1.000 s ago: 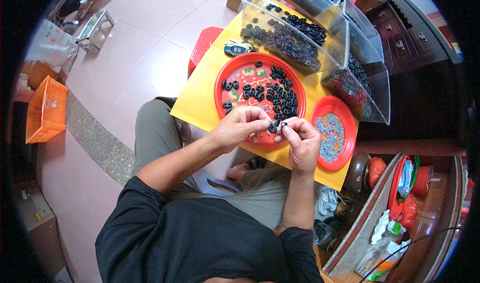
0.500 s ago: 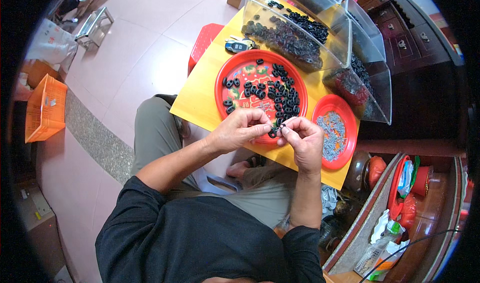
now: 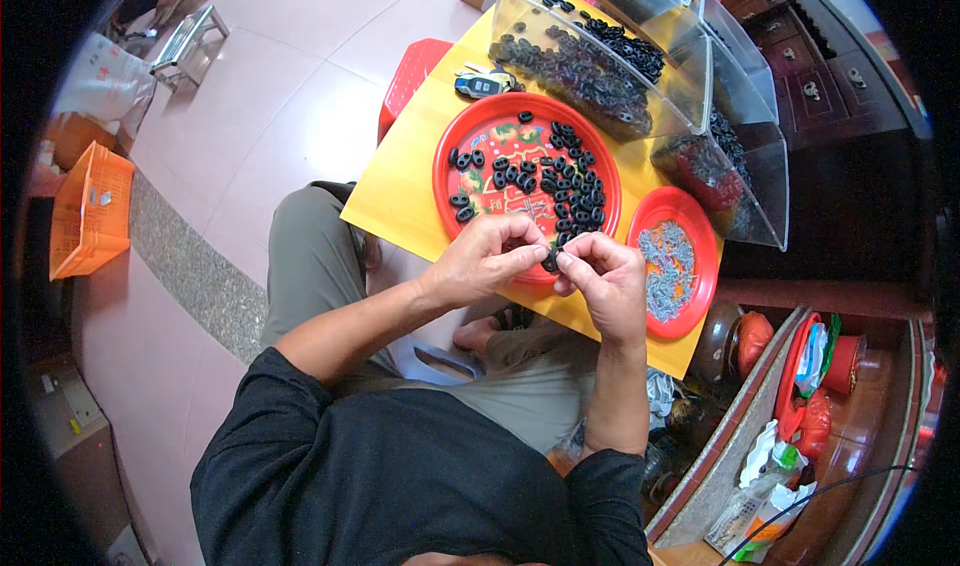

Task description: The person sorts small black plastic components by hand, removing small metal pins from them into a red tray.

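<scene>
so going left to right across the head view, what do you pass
orange crate → person's knee → left hand → small black ring held by both hands → right hand → small red plate of grey bits

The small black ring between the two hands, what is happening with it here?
A seated person holds a small black ring pinched between the left hand and the right hand, over the near rim of a big red tray of similar black rings. A smaller red plate with little grey metal pieces sits beside it on the yellow table.
</scene>
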